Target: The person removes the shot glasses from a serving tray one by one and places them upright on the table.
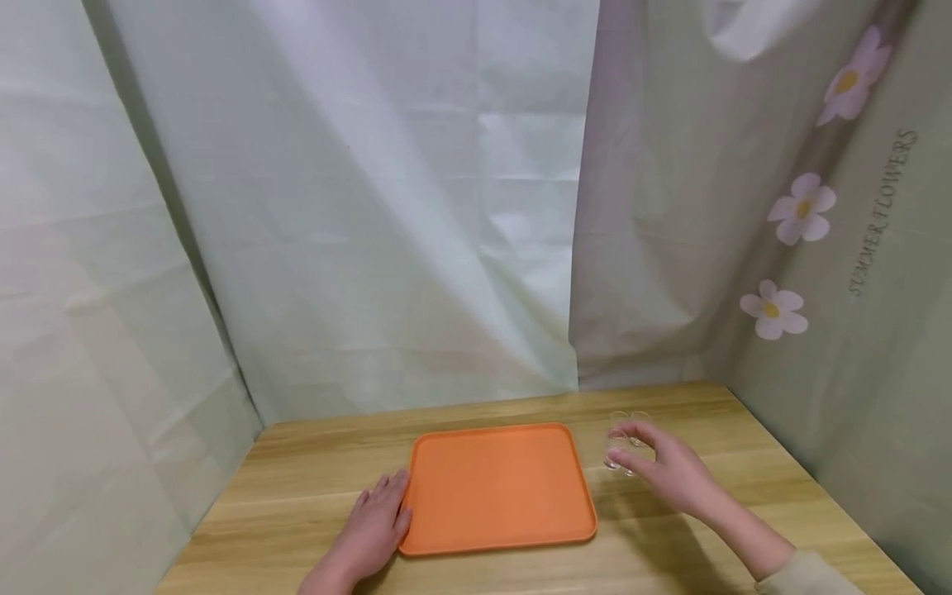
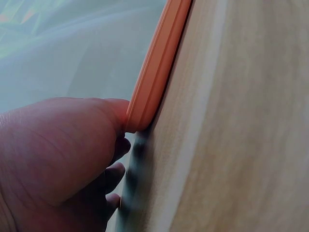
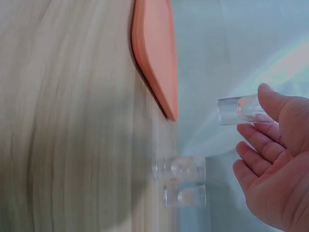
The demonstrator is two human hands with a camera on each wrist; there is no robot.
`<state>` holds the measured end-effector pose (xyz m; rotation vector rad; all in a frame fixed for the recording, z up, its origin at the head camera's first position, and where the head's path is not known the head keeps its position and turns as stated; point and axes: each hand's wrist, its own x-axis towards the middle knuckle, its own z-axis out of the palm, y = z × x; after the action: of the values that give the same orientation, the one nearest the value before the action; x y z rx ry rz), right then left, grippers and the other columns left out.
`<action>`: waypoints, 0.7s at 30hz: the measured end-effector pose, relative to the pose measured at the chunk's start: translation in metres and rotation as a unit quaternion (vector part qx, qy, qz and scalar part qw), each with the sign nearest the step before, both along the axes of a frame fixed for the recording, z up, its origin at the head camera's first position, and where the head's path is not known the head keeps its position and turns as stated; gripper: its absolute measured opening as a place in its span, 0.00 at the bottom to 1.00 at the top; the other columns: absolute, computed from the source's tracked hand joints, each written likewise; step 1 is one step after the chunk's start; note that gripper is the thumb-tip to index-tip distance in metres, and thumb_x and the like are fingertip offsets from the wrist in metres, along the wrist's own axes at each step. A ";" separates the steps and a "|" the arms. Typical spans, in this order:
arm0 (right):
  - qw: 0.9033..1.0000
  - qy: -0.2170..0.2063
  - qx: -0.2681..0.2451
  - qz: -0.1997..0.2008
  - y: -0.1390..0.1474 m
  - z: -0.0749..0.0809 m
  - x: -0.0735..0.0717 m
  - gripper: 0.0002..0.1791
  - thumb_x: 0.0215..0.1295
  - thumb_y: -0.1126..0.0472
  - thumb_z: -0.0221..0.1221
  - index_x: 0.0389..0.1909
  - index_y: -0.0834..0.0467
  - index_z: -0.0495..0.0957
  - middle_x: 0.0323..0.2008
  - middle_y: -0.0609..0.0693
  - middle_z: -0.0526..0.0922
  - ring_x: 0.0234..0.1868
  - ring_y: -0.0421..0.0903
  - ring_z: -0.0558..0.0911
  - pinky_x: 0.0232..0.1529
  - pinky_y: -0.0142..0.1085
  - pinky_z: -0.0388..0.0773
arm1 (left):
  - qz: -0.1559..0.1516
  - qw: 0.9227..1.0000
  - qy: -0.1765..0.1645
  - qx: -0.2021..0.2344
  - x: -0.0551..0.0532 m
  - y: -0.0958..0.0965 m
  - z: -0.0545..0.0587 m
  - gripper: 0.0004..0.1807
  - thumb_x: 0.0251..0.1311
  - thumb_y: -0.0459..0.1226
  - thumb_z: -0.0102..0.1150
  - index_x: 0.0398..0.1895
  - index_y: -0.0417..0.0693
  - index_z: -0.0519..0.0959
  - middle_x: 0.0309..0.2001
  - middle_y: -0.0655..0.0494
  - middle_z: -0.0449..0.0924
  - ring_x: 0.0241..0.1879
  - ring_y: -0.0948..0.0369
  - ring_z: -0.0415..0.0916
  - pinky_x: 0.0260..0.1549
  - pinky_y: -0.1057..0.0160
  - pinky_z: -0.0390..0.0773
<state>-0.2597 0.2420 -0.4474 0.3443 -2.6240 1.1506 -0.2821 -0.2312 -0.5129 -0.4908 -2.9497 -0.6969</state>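
An orange tray (image 1: 498,487) lies flat on the wooden table. My left hand (image 1: 374,529) rests at its left edge with the fingers fairly straight; in the left wrist view the thumb touches the tray's rim near a corner. Right of the tray, my right hand (image 1: 669,471) pinches a small clear drinking glass (image 3: 231,111) between thumb and fingers, raised above the table. Two more clear glasses, one (image 3: 181,168) beside the other (image 3: 185,195), stand close together on the table near that hand. In the head view the glasses overlap and their outlines are faint.
The wood-grain table (image 1: 312,463) is bounded by a pale hanging curtain (image 1: 372,248) at the back and left. On the right hangs a greenish cloth (image 1: 885,372) printed with white flowers. The right forearm's shadow falls on the table.
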 end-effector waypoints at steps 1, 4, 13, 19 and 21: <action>1.000 0.000 0.003 -0.003 0.003 0.001 0.000 0.23 0.77 0.46 0.70 0.64 0.53 0.85 0.65 0.55 0.86 0.68 0.64 0.82 0.63 0.68 0.79 | 0.000 1.000 -0.002 -0.001 0.000 0.000 0.001 0.31 0.80 0.35 0.61 0.80 0.29 0.69 0.78 0.32 0.69 0.80 0.30 0.60 0.76 0.23 0.54; 1.000 -0.002 0.010 -0.015 0.012 0.004 0.002 0.24 0.77 0.46 0.69 0.65 0.55 0.85 0.65 0.56 0.86 0.70 0.68 0.80 0.64 0.70 0.77 | 0.004 1.000 -0.008 -0.005 0.000 0.001 0.004 0.31 0.81 0.36 0.60 0.80 0.29 0.68 0.79 0.33 0.69 0.81 0.31 0.59 0.77 0.23 0.53; 0.999 0.011 0.030 -0.031 0.038 0.003 0.005 0.24 0.79 0.47 0.68 0.66 0.58 0.83 0.65 0.62 0.85 0.70 0.74 0.77 0.62 0.75 0.75 | 0.010 1.000 -0.016 -0.001 0.001 0.001 0.004 0.32 0.80 0.35 0.60 0.81 0.30 0.67 0.80 0.34 0.68 0.81 0.31 0.58 0.77 0.24 0.52; 0.998 0.011 0.040 -0.037 0.051 0.001 0.002 0.25 0.79 0.49 0.68 0.66 0.61 0.82 0.66 0.64 0.84 0.70 0.76 0.76 0.62 0.75 0.74 | 0.009 1.000 -0.014 -0.002 0.000 0.002 0.004 0.32 0.81 0.36 0.60 0.81 0.30 0.68 0.79 0.34 0.69 0.81 0.31 0.58 0.77 0.24 0.53; 0.999 0.008 0.039 -0.037 0.056 -0.002 0.001 0.25 0.80 0.50 0.68 0.66 0.62 0.82 0.65 0.65 0.84 0.70 0.77 0.76 0.63 0.75 0.74 | 0.006 1.000 -0.012 -0.003 -0.001 0.002 0.003 0.32 0.80 0.36 0.60 0.81 0.30 0.68 0.79 0.33 0.69 0.81 0.31 0.59 0.77 0.23 0.53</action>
<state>-0.2588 0.2977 -0.4491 0.2691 -2.6486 1.0196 -0.2828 -0.2288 -0.5097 -0.4672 -2.9752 -0.6973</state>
